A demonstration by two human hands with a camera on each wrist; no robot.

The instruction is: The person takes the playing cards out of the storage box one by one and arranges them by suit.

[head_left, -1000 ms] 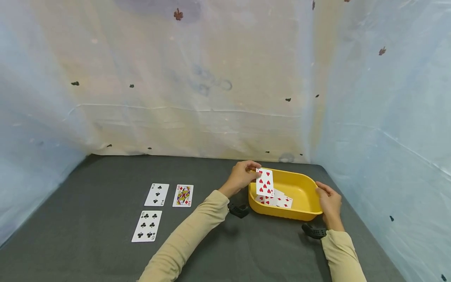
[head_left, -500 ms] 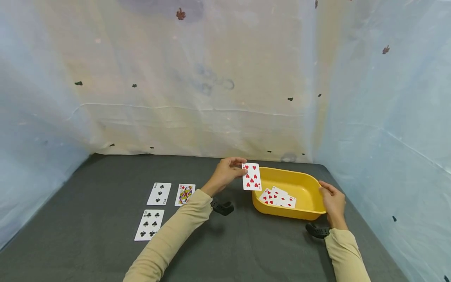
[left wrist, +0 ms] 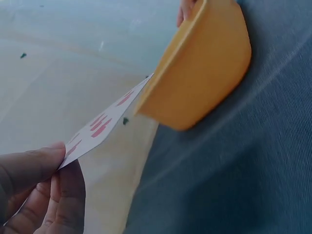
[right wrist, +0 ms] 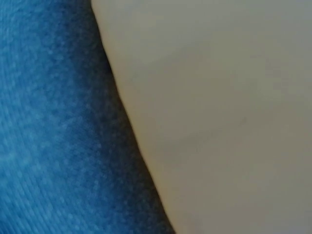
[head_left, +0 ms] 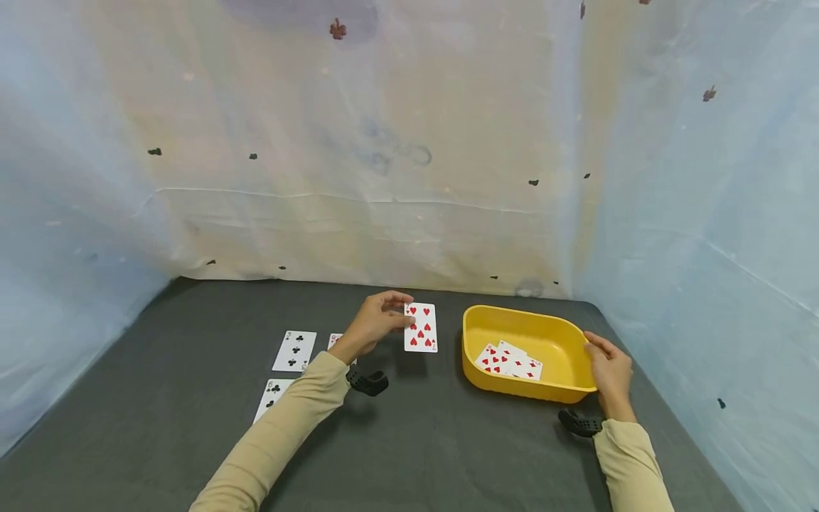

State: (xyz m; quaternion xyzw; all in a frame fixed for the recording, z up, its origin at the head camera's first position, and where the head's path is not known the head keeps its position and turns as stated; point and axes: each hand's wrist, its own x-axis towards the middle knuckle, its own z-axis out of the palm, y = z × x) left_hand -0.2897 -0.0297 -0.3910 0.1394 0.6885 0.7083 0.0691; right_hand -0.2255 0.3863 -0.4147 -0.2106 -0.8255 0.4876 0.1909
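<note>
The left hand (head_left: 373, 323) pinches a seven of hearts (head_left: 421, 328) by its left edge, holding it face up in the air just left of the yellow tub (head_left: 579, 387). The right hand (head_left: 609, 370) grips the tub's right rim, fingers curled over the edge. A few red cards (head_left: 508, 360) lie loose inside the tub. Well left of the tub, a three of clubs (head_left: 295, 350) and two more cards, partly hidden by the left sleeve (head_left: 275, 441), lie face up on the dark cloth (head_left: 448, 448). The pinch looks thin, at one edge only, so the card could twist or slip and land crooked. The sleeve passing low over the laid-out cards might also drag them askew.
</note>
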